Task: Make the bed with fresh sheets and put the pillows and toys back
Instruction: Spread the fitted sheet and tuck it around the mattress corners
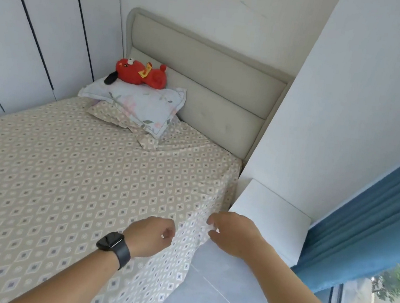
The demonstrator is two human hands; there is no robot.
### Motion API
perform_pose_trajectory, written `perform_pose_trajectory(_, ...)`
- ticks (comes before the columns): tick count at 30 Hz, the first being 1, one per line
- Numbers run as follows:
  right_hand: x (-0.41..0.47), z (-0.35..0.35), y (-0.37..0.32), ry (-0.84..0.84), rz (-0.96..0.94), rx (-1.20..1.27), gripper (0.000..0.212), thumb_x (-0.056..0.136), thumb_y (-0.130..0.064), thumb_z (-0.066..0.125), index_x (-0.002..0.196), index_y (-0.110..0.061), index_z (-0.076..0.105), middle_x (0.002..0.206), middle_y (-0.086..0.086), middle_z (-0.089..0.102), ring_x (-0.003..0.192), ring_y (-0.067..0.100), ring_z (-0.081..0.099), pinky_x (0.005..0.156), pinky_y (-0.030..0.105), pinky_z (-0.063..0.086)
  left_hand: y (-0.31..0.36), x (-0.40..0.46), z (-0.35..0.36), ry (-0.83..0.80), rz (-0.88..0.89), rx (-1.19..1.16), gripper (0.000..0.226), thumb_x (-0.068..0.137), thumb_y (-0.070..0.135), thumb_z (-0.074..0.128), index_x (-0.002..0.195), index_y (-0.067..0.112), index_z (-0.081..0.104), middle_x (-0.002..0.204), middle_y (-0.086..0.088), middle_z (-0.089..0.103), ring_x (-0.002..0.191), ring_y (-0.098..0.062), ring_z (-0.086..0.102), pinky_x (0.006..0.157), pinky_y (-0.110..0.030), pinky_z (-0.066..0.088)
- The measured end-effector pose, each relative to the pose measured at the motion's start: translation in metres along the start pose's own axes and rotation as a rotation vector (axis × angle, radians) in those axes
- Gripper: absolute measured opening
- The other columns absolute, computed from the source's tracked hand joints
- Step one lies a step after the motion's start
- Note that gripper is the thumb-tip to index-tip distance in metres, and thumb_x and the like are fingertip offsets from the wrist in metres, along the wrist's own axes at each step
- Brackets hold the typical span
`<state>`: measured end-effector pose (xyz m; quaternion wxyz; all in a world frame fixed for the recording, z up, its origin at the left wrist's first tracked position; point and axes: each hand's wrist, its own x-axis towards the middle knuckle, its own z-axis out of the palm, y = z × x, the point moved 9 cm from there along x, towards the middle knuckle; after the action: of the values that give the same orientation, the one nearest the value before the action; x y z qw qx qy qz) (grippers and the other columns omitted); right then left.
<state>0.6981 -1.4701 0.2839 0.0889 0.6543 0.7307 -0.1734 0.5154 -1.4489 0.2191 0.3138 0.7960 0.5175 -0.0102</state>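
Both hands, left hand [151, 234] and right hand [230, 231], pinch the sheet [64, 171] (hanging edge).

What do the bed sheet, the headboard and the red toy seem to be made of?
Bed sheet: thin woven cloth, matte; it drapes and creases. Headboard: padded upholstery, perhaps leatherette; smooth with seams. Red toy: soft plush, fuzzy surface.

Bed [226, 96] with padded beige headboard, covered by a tan diamond-print sheet [64, 171] that hangs over the side edge. Near the headboard: patterned pillow [131, 127] flat on the sheet, floral pillow [139, 104] stacked on it, red plush toy [140, 73] on top, against the headboard.
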Motion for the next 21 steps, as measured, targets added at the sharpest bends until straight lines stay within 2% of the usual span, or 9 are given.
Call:
perform_pose_trajectory(3, 0.049, -0.034, 0.051, 0.029, -0.002, 0.006, 0.036, 0.100, -0.034, 0.047, 0.134, -0.035, 0.056, 0.131, -0.011, 0.060, 0.119, 0.016, 0.057, 0.097, 0.032, 0.045, 0.027, 0.070, -0.028, 0.022, 0.023, -0.002, 0.014, 0.093, 0.036, 0.050, 0.102, 0.035, 0.060, 0.108, 0.019, 0.064, 0.092, -0.010, 0.062, 0.077, -0.031, 0.051)
perform_pose_trajectory(7, 0.122, -0.046, 0.104, 0.012, -0.058, 0.007, 0.033, 0.098, -0.028, 0.046, 0.128, -0.034, 0.059, 0.125, -0.012, 0.062, 0.118, 0.015, 0.057, 0.094, 0.029, 0.043, 0.034, 0.157, -0.033, 0.009, -0.021, -0.028, 0.013, 0.094, 0.037, 0.052, 0.103, 0.035, 0.061, 0.109, 0.016, 0.065, 0.094, -0.012, 0.062, 0.080, -0.034, 0.053)
perform_pose_trajectory(13, 0.262, -0.032, 0.167, -0.121, -0.224, -0.068, 0.033, 0.100, -0.026, 0.044, 0.129, -0.032, 0.059, 0.130, -0.009, 0.058, 0.123, 0.015, 0.052, 0.097, 0.032, 0.043, 0.002, 0.272, -0.011, -0.021, -0.225, -0.031, 0.017, 0.097, 0.031, 0.047, 0.109, 0.033, 0.059, 0.118, 0.013, 0.063, 0.094, -0.016, 0.063, 0.081, -0.031, 0.052)
perform_pose_trajectory(15, 0.321, -0.039, 0.194, -0.118, -0.237, -0.079, 0.029, 0.101, -0.032, 0.044, 0.124, -0.033, 0.062, 0.122, -0.010, 0.061, 0.117, 0.015, 0.056, 0.094, 0.034, 0.047, -0.005, 0.315, -0.004, -0.032, -0.307, -0.062, 0.014, 0.099, 0.032, 0.044, 0.107, 0.033, 0.055, 0.118, 0.009, 0.063, 0.094, -0.019, 0.064, 0.083, -0.035, 0.054)
perform_pose_trajectory(18, 0.391, -0.058, 0.213, -0.036, -0.222, -0.026, 0.021, 0.099, -0.036, 0.046, 0.101, -0.031, 0.066, 0.099, -0.012, 0.064, 0.095, 0.014, 0.062, 0.081, 0.035, 0.053, -0.012, 0.355, -0.017, -0.044, -0.390, -0.122, 0.013, 0.100, 0.034, 0.044, 0.107, 0.031, 0.054, 0.112, 0.004, 0.064, 0.090, -0.022, 0.066, 0.082, -0.039, 0.056)
perform_pose_trajectory(21, 0.443, -0.066, 0.213, -0.026, -0.272, -0.032, 0.021, 0.100, -0.033, 0.046, 0.095, -0.027, 0.065, 0.089, -0.016, 0.061, 0.083, 0.013, 0.059, 0.067, 0.030, 0.048, -0.023, 0.389, -0.028, 0.010, -0.474, -0.202, 0.016, 0.098, 0.032, 0.044, 0.109, 0.032, 0.056, 0.109, 0.005, 0.063, 0.089, -0.020, 0.064, 0.083, -0.039, 0.056)
